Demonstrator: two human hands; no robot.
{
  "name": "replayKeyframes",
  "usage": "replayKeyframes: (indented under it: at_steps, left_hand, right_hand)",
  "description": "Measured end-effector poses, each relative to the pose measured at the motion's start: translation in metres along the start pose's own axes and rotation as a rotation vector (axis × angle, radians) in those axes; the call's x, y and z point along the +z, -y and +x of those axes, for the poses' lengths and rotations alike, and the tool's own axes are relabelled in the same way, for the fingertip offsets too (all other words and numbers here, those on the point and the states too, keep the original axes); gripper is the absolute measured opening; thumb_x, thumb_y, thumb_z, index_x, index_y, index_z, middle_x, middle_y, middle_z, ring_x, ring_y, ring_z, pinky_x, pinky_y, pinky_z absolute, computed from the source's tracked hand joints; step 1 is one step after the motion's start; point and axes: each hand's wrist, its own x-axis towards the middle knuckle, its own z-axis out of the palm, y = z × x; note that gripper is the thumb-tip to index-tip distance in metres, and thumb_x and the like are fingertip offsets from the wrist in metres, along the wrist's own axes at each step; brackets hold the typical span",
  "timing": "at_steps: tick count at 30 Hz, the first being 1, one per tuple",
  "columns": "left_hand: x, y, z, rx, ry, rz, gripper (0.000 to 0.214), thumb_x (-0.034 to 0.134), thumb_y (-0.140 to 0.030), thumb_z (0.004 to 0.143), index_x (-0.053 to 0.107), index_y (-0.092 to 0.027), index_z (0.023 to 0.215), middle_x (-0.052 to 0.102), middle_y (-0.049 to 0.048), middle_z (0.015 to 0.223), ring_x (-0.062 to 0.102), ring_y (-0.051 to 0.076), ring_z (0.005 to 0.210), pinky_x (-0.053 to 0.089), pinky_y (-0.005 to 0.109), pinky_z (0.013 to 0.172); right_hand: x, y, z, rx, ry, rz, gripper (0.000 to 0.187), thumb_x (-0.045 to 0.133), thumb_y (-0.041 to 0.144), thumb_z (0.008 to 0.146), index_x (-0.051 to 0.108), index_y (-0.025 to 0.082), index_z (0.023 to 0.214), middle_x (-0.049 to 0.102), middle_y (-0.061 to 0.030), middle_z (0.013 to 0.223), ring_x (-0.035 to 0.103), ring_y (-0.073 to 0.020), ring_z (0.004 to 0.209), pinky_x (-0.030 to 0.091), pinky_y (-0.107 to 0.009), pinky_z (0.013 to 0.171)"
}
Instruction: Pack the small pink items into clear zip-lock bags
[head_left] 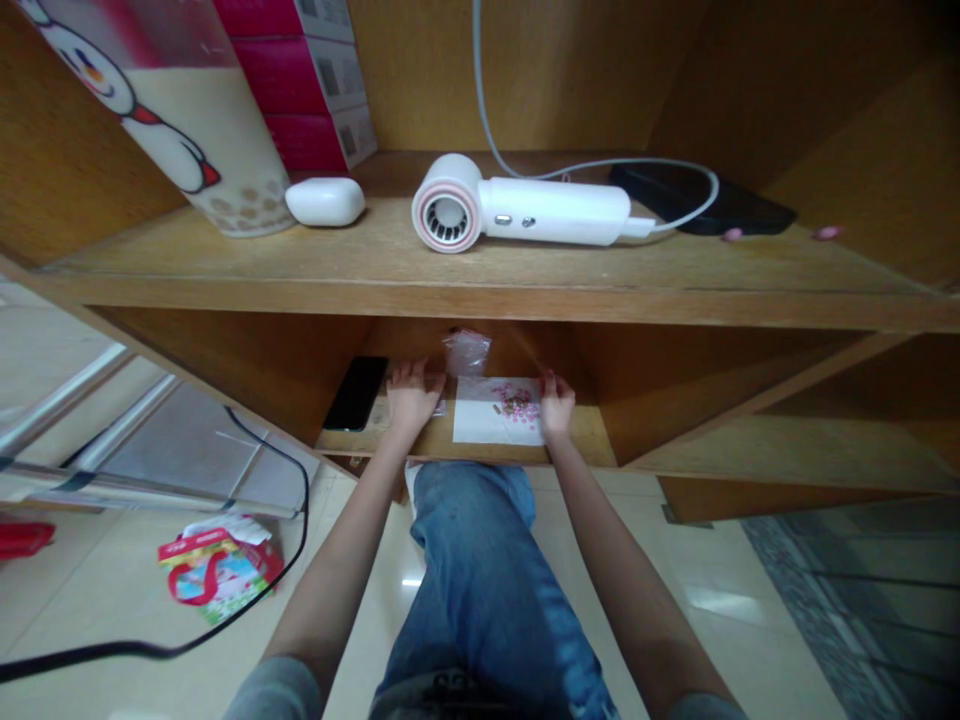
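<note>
Both my arms reach under an upper shelf onto a lower wooden desk surface point(592, 445). My left hand point(411, 392) lies there with fingers spread, next to a small flat thing at the left edge of a white sheet point(484, 425). My right hand point(556, 403) rests at the sheet's right edge with its fingers curled, close to a cluster of small pink beads point(517, 402). Whether it pinches anything is too small to tell. A crumpled clear plastic bag point(466, 350) stands just behind the sheet, between my hands.
A black phone point(356, 393) lies left of my left hand. The upper shelf point(480, 290) carries a white hair dryer point(517, 210) with its cord, a white case point(325, 200), a snowman-printed cup point(202, 130), pink boxes point(300, 80) and a dark flat device point(705, 200). A black cable point(285, 560) and colourful packaging point(217, 570) lie on the floor.
</note>
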Motion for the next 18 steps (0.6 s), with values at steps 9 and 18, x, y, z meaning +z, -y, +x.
replayKeyframes:
  at_steps: [9, 18]
  left_hand:
    - [0.001, 0.030, -0.021, -0.142, 0.106, 0.044, 0.042, 0.047, -0.041, 0.078, 0.052, -0.019, 0.113, 0.062, 0.0111, 0.101, 0.056, 0.025, 0.096, 0.042, 0.034, 0.080]
    - [-0.006, 0.031, -0.025, -0.210, 0.010, -0.173, 0.038, 0.047, -0.028, 0.079, 0.047, -0.020, 0.117, 0.066, 0.0069, 0.097, 0.062, 0.021, 0.087, 0.045, 0.028, 0.072]
  right_hand:
    - [0.003, -0.001, 0.008, 0.073, 0.087, 0.011, 0.049, 0.042, 0.061, 0.072, 0.057, 0.015, 0.063, 0.056, -0.0038, 0.056, 0.046, -0.0132, 0.050, 0.035, -0.026, 0.050]
    - [-0.001, 0.004, 0.010, 0.110, 0.197, 0.079, 0.048, 0.046, 0.061, 0.069, 0.057, 0.015, 0.062, 0.049, 0.0016, 0.047, 0.036, -0.0096, 0.039, 0.027, -0.024, 0.041]
